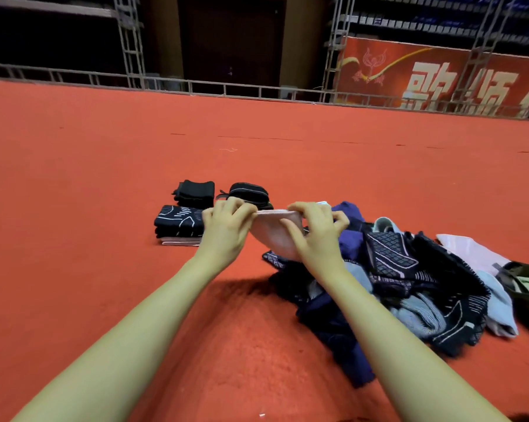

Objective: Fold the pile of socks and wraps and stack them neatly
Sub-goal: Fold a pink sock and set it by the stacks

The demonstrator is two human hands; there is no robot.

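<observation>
Both hands hold a pale pink knitted sock (pixel 275 236) in the air above the red carpet (pixel 105 178): the left hand (pixel 226 226) pinches its left end, the right hand (pixel 315 233) grips its right end. Folded dark stacks (pixel 181 220) lie beyond the left hand; the unsorted dark pile (pixel 409 284) spreads toward the carpet's right side.
</observation>
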